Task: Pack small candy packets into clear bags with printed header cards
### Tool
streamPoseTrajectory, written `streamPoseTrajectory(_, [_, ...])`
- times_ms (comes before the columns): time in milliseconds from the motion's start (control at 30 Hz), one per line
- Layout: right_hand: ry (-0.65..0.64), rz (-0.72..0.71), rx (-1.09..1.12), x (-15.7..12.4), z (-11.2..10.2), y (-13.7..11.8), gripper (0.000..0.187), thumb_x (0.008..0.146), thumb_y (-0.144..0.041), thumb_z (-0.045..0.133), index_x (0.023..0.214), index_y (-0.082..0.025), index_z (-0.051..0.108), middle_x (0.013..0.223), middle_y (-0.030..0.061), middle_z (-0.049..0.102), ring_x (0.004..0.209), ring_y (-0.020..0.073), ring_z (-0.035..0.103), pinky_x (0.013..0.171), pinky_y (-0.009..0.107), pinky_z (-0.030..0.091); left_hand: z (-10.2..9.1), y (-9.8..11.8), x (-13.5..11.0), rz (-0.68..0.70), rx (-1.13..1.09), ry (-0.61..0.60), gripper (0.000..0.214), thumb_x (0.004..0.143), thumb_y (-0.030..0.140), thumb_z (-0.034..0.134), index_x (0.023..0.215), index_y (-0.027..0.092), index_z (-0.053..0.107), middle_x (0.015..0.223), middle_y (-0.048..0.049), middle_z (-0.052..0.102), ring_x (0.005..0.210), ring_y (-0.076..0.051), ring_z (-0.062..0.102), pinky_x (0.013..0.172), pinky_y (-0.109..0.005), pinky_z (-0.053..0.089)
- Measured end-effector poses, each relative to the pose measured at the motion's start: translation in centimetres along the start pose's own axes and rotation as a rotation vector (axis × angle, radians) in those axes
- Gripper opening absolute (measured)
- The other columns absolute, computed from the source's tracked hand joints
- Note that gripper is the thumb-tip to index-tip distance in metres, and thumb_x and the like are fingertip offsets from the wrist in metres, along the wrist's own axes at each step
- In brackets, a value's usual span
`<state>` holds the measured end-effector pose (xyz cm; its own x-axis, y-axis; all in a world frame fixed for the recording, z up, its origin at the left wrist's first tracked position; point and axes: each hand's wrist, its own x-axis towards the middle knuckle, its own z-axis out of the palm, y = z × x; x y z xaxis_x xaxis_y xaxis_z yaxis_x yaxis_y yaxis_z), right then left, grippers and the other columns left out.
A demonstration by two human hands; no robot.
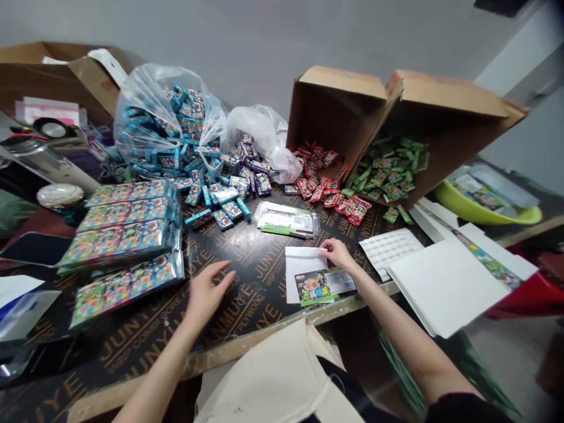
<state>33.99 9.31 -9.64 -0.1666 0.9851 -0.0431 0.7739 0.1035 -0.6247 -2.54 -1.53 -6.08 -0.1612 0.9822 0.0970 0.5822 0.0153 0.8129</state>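
My right hand [338, 254] pinches the top right edge of a white card [294, 269] lying near the front of the table. On the card's lower part rests a printed plastic packet [315, 288] with green and colourful art and a see-through panel. My left hand [209, 291] is held over the tabletop to the left, thumb and fingers apart, with nothing in it. Just behind the card lies a small stack of clear-wrapped packets [286, 221]. To the left of my left hand are stacked shiny multi-packs of small boxes [126, 226], with another multi-pack [127, 288] in front.
Blue boxes [194, 150] spill from a clear bag [145, 94], beside purple boxes [249, 155]. Tipped cartons [339, 82] hold red boxes [319, 176] and green boxes [392, 176]. At right are white sheets [445, 282] and a yellow-green basin [493, 214]; a metal flask [48, 158] is left.
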Motion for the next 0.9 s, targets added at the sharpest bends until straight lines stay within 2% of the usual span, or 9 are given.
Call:
streamPoseTrajectory(67, [0.021, -0.022, 0.026, -1.2, -0.5, -0.8, 0.008, 0.066, -0.024, 0.062, 0.067, -0.016, 0.064, 0.069, 0.0015, 0.057, 0.060, 0.0126, 0.051, 0.059, 0.025, 0.039, 4.0, 2.8, 0.7, -0.211, -0.398, -0.199, 0.049, 0.071, 0.046, 0.059, 0.108, 0.014, 0.058, 0.093, -0.0106, 0.067, 0.084, -0.022, 0.063, 0.076, -0.037, 0.050])
streamPoseTrajectory(167, [0.049, -0.080, 0.142, -3.6, -1.4, -2.0, 0.005, 0.068, -0.020, 0.060, 0.069, -0.018, 0.064, 0.075, 0.0020, 0.055, 0.067, 0.0138, 0.052, 0.063, 0.026, 0.041, 9.1, 5.5, 1.6, -0.479, -0.710, -0.332, 0.056, 0.072, 0.049, 0.058, 0.116, 0.014, 0.051, 0.077, -0.0071, 0.067, 0.068, -0.015, 0.064, 0.062, -0.027, 0.050])
streamPoseTrajectory(267, [0.037, -0.122, 0.278, -6.2, -1.9, -2.3, 0.007, 0.070, -0.019, 0.058, 0.069, -0.018, 0.065, 0.079, 0.0027, 0.053, 0.076, 0.0159, 0.054, 0.073, 0.029, 0.042, 12.1, 6.3, 1.7, -0.588, -0.788, -0.362, 0.052, 0.070, 0.050, 0.059, 0.105, 0.012, 0.056, 0.064, -0.0036, 0.064, 0.055, -0.012, 0.060, 0.053, -0.022, 0.047])
streamPoseTrajectory(367, [-0.019, -0.116, 0.406, -8.1, -2.0, -1.6, 0.011, 0.069, -0.021, 0.061, 0.079, -0.019, 0.064, 0.092, 0.0047, 0.054, 0.088, 0.0183, 0.055, 0.082, 0.033, 0.041, 13.5, 6.3, 1.0, -0.585, -0.788, -0.355, 0.048, 0.053, 0.033, 0.077, 0.092, 0.010, 0.060, 0.054, 0.0009, 0.060, 0.047, -0.010, 0.055, 0.048, -0.020, 0.044])
streamPoseTrajectory(500, [0.015, 0.018, 0.688, -9.2, -1.8, -0.6, 0.053, 0.067, -0.027, 0.065, 0.116, -0.024, 0.046, 0.123, 0.0087, 0.045, 0.111, 0.0217, 0.047, 0.089, 0.035, 0.041, 13.7, 6.5, -0.4, -0.565, -0.807, -0.304, 0.050, 0.044, 0.019, 0.079, 0.090, 0.011, 0.061, 0.056, 0.0029, 0.062, 0.048, -0.009, 0.054, 0.049, -0.019, 0.042])
streamPoseTrajectory(567, [0.053, 0.108, 0.771, -9.2, -1.8, -0.7, 0.058, 0.073, -0.033, 0.061, 0.125, -0.026, 0.036, 0.117, 0.0087, 0.051, 0.109, 0.0203, 0.049, 0.091, 0.036, 0.040, 13.2, 6.8, -0.9, -0.519, -0.823, -0.280, 0.048, 0.048, 0.021, 0.078, 0.092, 0.012, 0.062, 0.062, 0.0016, 0.065, 0.052, -0.009, 0.056, 0.053, -0.020, 0.044])
streamPoseTrajectory(667, [-0.043, 0.075, 0.846, -8.9, -1.8, -1.8, 0.064, 0.075, -0.034, 0.061, 0.130, -0.025, 0.031, 0.096, 0.0050, 0.062, 0.094, 0.0182, 0.058, 0.087, 0.036, 0.042, 12.0, 7.7, -1.0, -0.409, -0.817, -0.236, 0.043, 0.051, 0.023, 0.078, 0.090, 0.012, 0.065, 0.069, -0.0010, 0.067, 0.058, -0.011, 0.059, 0.057, -0.022, 0.046])
streamPoseTrajectory(767, [-0.093, -0.016, 0.871, -8.5, -1.8, -3.4, 0.052, 0.071, -0.031, 0.066, 0.119, -0.022, 0.049, 0.099, 0.0052, 0.064, 0.091, 0.0186, 0.059, 0.084, 0.034, 0.044, 10.6, 8.6, -0.8, -0.325, -0.755, -0.229, 0.038, 0.054, 0.026, 0.076, 0.088, 0.013, 0.067, 0.075, -0.0032, 0.069, 0.064, -0.014, 0.060, 0.062, -0.025, 0.047])
streamPoseTrajectory(900, [-0.044, -0.055, 0.789, -8.0, -2.2, -5.6, 0.033, 0.069, -0.031, 0.067, 0.099, -0.018, 0.063, 0.096, 0.0051, 0.066, 0.086, 0.0200, 0.060, 0.079, 0.033, 0.046, 9.0, 9.7, -0.7, -0.117, -0.515, -0.204, 0.037, 0.058, 0.028, 0.074, 0.092, 0.016, 0.068, 0.074, -0.0020, 0.065, 0.066, -0.015, 0.058, 0.065, -0.026, 0.046])
